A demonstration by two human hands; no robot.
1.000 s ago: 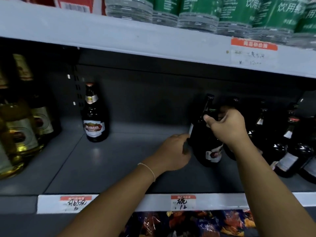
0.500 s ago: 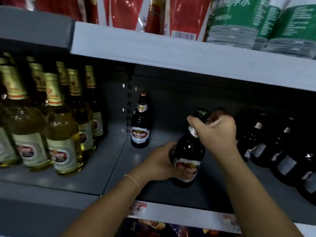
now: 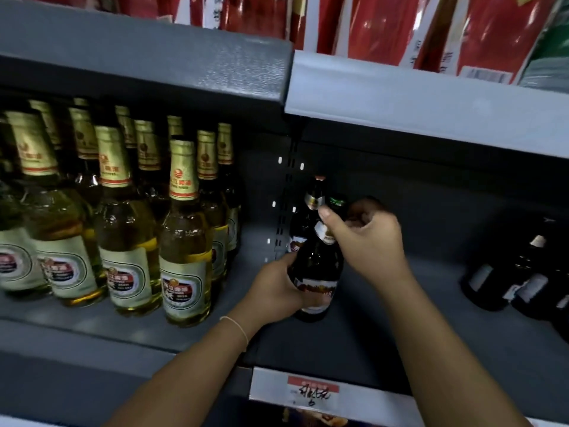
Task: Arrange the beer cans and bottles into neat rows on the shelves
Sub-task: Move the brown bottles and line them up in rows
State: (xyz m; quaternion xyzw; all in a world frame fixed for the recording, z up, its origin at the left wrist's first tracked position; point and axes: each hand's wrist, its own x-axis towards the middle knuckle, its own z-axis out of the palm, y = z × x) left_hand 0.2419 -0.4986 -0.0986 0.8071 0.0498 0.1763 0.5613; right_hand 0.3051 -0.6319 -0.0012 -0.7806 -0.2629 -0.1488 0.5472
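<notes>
On the grey shelf (image 3: 400, 343), just right of the slotted upright (image 3: 288, 211), both hands are on one dark bottle (image 3: 318, 272). The left hand (image 3: 274, 291) is curled round the lower body, fingers over the label, and the right hand (image 3: 368, 238) is closed round the neck, thumb pressed on the neck label, near the green cap. I judge this two-point hold is for control – bottom hand carries and steers the base, top hand keeps the bottle upright so it does not tip while it goes in place. The bottle stands about vertical, base at or just above the shelf; I cannot tell if it touches.

Directly behind it is a second dark bottle (image 3: 311, 211) w/ red cap, close to the back wall, so probably the held one is being lined up in front of it to start a row front-to-back. More dark bottles (image 3: 508, 282) lean in a loose group far right – these are still not in rows, approx. most of this bay is left to do. On the left bay the pale gold-foil bottles (image 3: 184, 241) already stand in rows.

The held bottle is dark brown glass, nearly black in this light, w/ red-and-white body label and a pale neck label. Glass looks smooth, could slip, so a firm hold is sensible.
</notes>
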